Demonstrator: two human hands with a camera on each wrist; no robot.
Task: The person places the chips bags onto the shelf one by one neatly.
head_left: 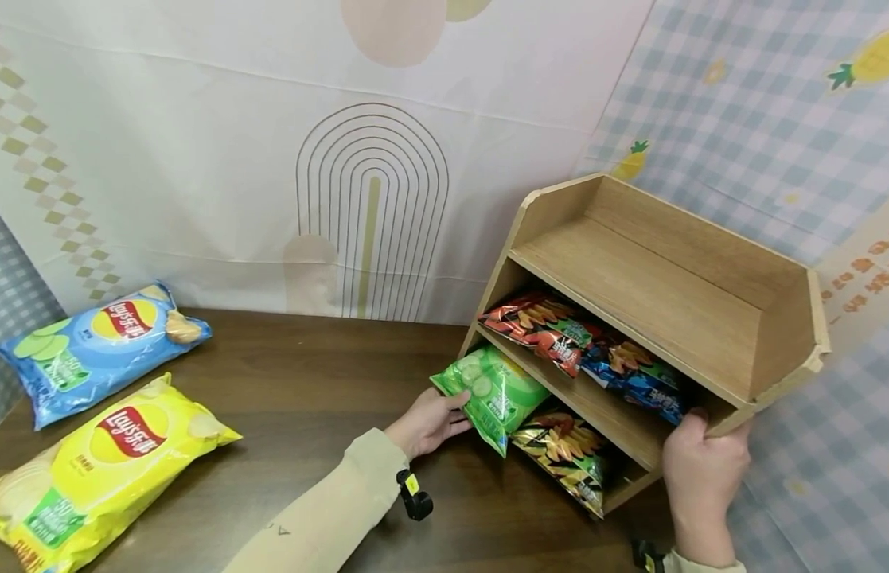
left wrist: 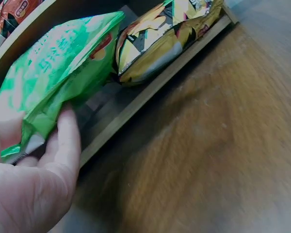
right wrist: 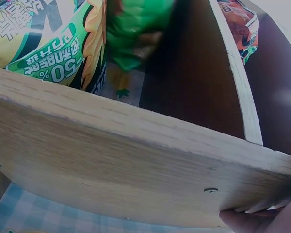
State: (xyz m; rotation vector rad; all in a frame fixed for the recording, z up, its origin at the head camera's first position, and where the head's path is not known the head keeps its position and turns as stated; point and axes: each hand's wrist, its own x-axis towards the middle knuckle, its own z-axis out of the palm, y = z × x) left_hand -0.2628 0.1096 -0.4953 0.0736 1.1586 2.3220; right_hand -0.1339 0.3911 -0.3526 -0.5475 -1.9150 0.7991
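My left hand pinches a green chip bag by its near left edge, thumb on top and fingers beneath. The bag sits partly inside the lower compartment of a wooden shelf, its near end sticking out over the table. Beside it in that compartment lies a black-and-gold chip bag. The right hand grips the shelf's right side panel at the front edge. On the middle level, a red chip bag and a dark blue chip bag lie next to each other.
At the table's left lie a light blue Lay's bag and a yellow Lay's bag. The shelf stands angled near the corner, by a patterned wall cloth and a checked cloth. The brown table stretches between bags and shelf.
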